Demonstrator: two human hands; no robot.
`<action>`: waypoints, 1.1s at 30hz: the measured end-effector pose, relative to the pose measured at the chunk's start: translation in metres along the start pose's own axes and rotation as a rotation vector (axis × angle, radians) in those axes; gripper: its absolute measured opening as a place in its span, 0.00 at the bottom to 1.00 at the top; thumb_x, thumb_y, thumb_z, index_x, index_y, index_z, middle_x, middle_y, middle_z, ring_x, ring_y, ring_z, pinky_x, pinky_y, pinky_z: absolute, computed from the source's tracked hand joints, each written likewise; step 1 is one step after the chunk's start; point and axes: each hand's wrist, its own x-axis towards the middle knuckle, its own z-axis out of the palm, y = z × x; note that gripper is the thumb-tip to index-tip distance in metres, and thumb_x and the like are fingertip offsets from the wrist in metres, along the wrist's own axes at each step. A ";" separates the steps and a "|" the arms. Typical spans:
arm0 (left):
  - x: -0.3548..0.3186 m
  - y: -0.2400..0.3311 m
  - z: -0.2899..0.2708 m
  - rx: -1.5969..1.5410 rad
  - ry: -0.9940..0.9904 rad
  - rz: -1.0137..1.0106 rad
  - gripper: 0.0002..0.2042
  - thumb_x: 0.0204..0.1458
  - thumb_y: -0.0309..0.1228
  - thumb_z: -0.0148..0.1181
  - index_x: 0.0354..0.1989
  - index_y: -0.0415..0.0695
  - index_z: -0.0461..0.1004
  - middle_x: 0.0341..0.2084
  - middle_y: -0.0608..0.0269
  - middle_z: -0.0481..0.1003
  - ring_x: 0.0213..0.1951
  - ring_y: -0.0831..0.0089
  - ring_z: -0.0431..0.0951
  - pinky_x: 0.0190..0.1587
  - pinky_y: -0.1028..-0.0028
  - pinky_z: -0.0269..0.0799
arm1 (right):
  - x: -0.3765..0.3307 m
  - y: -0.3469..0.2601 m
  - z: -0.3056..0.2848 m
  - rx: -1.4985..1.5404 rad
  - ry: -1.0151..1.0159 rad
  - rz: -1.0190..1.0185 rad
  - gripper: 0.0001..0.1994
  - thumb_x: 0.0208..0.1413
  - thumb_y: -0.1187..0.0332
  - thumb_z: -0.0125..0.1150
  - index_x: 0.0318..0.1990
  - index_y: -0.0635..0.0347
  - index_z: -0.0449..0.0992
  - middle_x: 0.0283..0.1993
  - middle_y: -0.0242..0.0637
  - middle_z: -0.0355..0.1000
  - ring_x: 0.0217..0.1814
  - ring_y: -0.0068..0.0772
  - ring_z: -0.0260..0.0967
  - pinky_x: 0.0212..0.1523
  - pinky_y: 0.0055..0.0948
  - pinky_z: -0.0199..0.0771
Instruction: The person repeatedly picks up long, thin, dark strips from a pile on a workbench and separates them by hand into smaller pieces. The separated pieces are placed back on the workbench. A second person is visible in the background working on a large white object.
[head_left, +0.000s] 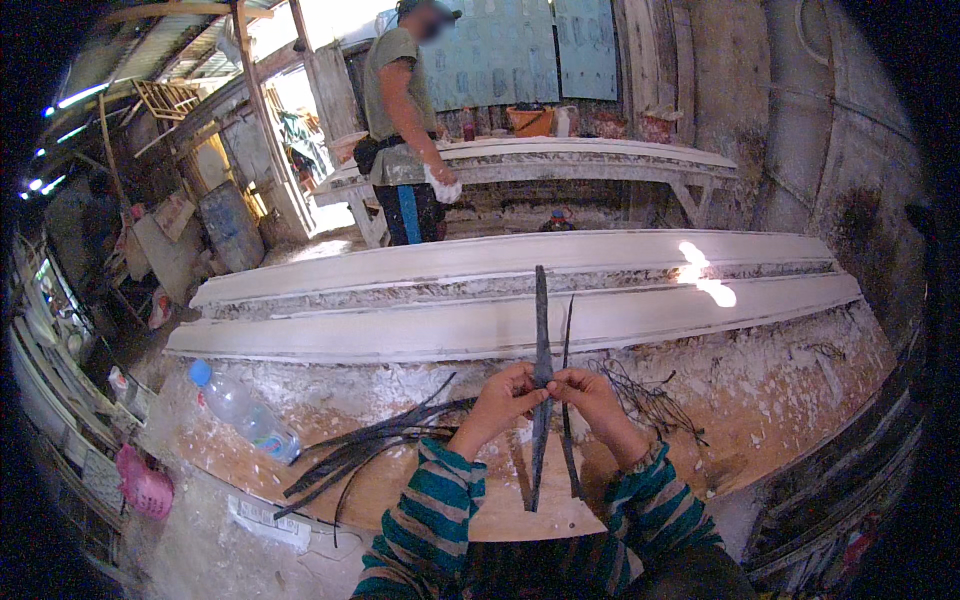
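Observation:
In front of me, my left hand [507,400] pinches a long, dark, flat strip [541,325] around its middle, so it stands nearly upright. My right hand [592,402] meets it there, with its fingertips closed on a thinner dark strip [569,440] beside the wide one. Whether the right fingers also grip the wide strip, I cannot tell. By my left forearm a loose bundle of similar dark strips [370,440] lies on the wooden board. Thin, tangled dark strands [655,400] lie beyond my right wrist.
A clear plastic bottle with a blue cap [245,412] lies at the left. Two long white panels [420,325] stretch across the table [740,440]. Another person [400,130] stands behind, a white cloth in hand, beside a bench [590,160] bearing an orange container [530,121].

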 end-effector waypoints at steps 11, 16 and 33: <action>-0.001 -0.005 0.003 0.042 0.065 -0.033 0.05 0.50 0.28 0.55 0.32 0.43 0.69 0.23 0.72 0.71 0.25 0.85 0.68 0.23 0.83 0.63 | -0.002 0.002 -0.002 -0.174 0.084 -0.058 0.04 0.48 0.73 0.58 0.25 0.62 0.72 0.23 0.24 0.67 0.25 0.14 0.59 0.27 0.16 0.59; -0.002 -0.008 0.007 0.140 0.148 -0.084 0.05 0.47 0.27 0.57 0.28 0.40 0.70 0.25 0.68 0.72 0.27 0.80 0.70 0.27 0.81 0.65 | -0.002 0.004 0.002 -0.330 0.182 -0.172 0.03 0.46 0.74 0.58 0.25 0.63 0.72 0.22 0.25 0.67 0.24 0.14 0.59 0.26 0.16 0.60; 0.000 -0.010 0.011 0.494 0.195 0.271 0.07 0.43 0.27 0.57 0.28 0.36 0.71 0.34 0.54 0.69 0.38 0.60 0.70 0.43 0.70 0.64 | -0.010 -0.009 0.007 -0.438 0.262 -0.235 0.05 0.40 0.74 0.60 0.21 0.63 0.69 0.20 0.29 0.65 0.23 0.17 0.60 0.24 0.18 0.61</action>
